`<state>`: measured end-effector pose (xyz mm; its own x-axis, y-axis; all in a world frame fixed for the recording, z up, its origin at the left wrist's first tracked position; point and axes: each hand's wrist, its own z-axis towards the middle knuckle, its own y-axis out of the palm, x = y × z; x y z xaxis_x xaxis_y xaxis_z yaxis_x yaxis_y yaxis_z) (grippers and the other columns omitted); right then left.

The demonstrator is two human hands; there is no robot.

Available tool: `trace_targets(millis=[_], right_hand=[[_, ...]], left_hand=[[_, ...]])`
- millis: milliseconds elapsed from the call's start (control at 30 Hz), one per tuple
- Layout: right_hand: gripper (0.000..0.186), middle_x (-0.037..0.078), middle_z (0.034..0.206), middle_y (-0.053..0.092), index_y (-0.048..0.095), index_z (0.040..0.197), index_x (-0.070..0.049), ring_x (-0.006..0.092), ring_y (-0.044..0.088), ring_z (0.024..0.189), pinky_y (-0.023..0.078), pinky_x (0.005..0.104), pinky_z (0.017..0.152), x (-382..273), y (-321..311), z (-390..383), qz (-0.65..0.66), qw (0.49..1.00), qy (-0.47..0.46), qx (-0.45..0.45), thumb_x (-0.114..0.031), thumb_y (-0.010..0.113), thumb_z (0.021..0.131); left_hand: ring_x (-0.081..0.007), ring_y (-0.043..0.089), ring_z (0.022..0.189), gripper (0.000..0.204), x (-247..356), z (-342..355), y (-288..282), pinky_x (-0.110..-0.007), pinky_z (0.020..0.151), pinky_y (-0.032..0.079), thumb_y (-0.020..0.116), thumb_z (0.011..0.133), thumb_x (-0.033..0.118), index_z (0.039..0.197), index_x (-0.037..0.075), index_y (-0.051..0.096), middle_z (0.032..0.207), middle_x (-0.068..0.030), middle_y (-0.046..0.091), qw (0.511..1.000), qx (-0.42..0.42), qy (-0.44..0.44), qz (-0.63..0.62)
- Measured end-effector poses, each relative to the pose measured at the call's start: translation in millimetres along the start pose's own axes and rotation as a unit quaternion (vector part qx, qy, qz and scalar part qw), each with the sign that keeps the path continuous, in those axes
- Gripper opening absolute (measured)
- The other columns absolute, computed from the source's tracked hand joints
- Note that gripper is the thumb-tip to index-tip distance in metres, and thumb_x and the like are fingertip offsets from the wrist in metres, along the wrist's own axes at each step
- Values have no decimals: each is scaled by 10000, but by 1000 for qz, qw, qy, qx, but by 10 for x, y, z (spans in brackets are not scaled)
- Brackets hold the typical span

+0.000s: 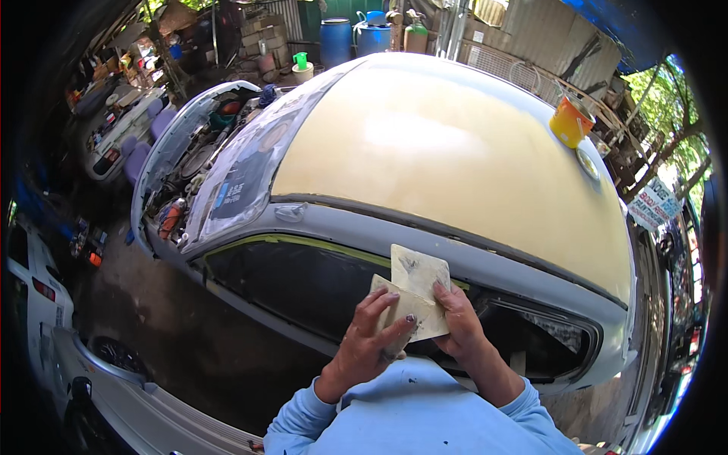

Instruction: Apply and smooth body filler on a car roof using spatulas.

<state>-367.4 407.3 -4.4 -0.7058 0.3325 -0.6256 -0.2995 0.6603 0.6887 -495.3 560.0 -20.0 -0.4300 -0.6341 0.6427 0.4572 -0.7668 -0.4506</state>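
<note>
Over at my far left, an open engine bay (pixel 193 163) gapes under the raised bonnet of the car (pixel 531 288) I'm standing beside, and its masked windscreen (pixel 246 171) slopes up toward the roof. Just in front of my chest, my left hand (pixel 369 341) is curled around the lower edge of two stiff, cream-smeared filler spreaders (pixel 413 292), fingers wrapped over the front one and thumb tucked behind. One spreader overlaps the other, tilted like a pair of cards, and both hang in the air over the dark side window opening (pixel 303 284), touching nothing but my hands. My right hand (pixel 457 322) pinches the same pair from the other side, fingertips pressed flat on the face of the rear blade. Neither hand is spread; both are closed on the tools.

Beyond them the roof panel (pixel 447 159) lies coated in pale yellow body filler from the windscreen edge to the rear, with a grey primed rail (pixel 455 254) running below it. Far right on the roof sits an orange tin (pixel 570 121), with a small round lid (pixel 586 163) just beside it.

By my reckoning I'm between passes, scraping one blade clean against the other. The next move would call for a steady draw along the edge, keeping the crumbs off the coated roof.
</note>
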Motion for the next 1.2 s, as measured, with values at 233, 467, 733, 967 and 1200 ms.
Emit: trace_targets(millis=[233,467,733,967,1200], right_hand=[[338,131,1165,676,515,1314,1,220,718,975,624,384,807,-288,-62,-114,-3,1000,-15,10,-240,508,1077],[355,83,1110,679,546,1313,24,104,603,972,519,300,853,-478,12,-136,-341,926,-162,-32,-248,510,1087],[306,49,1036,699,616,1243,30,91,584,936,488,275,840,-512,149,-42,-416,872,-257,-3,-208,519,1077],[278,156,1138,723,669,1202,26,252,672,1036,523,352,939,-885,625,46,-564,665,-461,-166,38,565,944],[407,86,1159,746,755,1058,-51,276,690,1076,504,434,918,-1049,1347,607,-729,324,-457,-394,69,673,677]], left_hand=[[-407,544,1274,650,-268,-189,-221,-537,1060,459,740,693,-52,1294,188,675,1353,-158,556,989,-55,-10,137],[-417,518,1307,684,-111,141,-542,-523,1087,419,597,722,-103,1367,121,624,1384,-174,551,982,-2,-58,180],[-333,552,1288,681,111,105,-393,-580,1057,372,698,670,19,1332,174,650,1353,-96,604,957,-189,-20,219],[-252,641,1185,393,-150,-308,-507,-420,998,547,539,1060,181,1419,31,485,1331,-117,612,753,153,-376,-519],[-223,689,1033,401,-410,-290,-936,-420,863,605,631,1021,247,1332,54,466,1196,-110,637,635,225,-501,-543]])
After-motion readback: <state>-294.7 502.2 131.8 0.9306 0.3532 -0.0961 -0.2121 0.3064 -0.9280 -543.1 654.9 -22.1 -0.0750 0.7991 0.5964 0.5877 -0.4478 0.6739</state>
